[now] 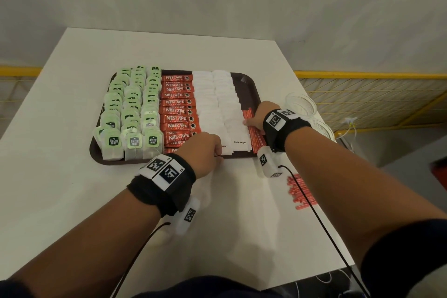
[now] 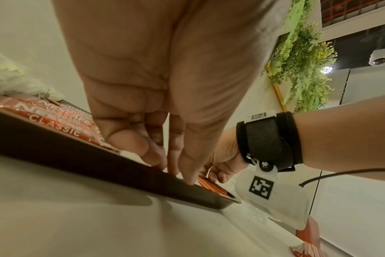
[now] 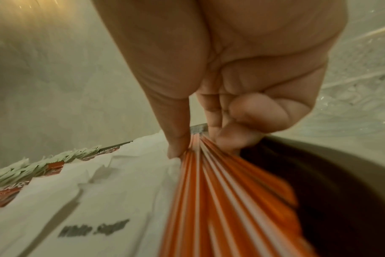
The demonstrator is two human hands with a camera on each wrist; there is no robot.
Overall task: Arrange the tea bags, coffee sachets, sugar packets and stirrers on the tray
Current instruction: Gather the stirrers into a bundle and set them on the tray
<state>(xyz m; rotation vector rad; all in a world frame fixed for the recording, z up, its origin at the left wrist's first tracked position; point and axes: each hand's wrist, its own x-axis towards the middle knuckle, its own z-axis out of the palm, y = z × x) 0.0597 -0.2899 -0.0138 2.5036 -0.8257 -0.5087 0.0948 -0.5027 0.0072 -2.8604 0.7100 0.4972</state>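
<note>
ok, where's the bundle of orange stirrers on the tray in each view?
Head: stirrers on the tray's right side, under the right hand.
Left wrist: lower centre-right, just past the left hand's fingertips, above the tray's near edge.
Right wrist: lower centre, pinched by the right hand.
Shared landmark: the dark tray.

Both forearms reach forward, each wrist wearing a black strap with coded markers. Left hand (image 1: pixel 205 150), palm down, fingers (image 2: pixel 182 167) curled with tips pressing downward, holding nothing. Right hand (image 1: pixel 257 116), farther forward, thumb (image 3: pixel 176 135) opposing bent fingers (image 3: pixel 235 137) in a pinch.
</note>
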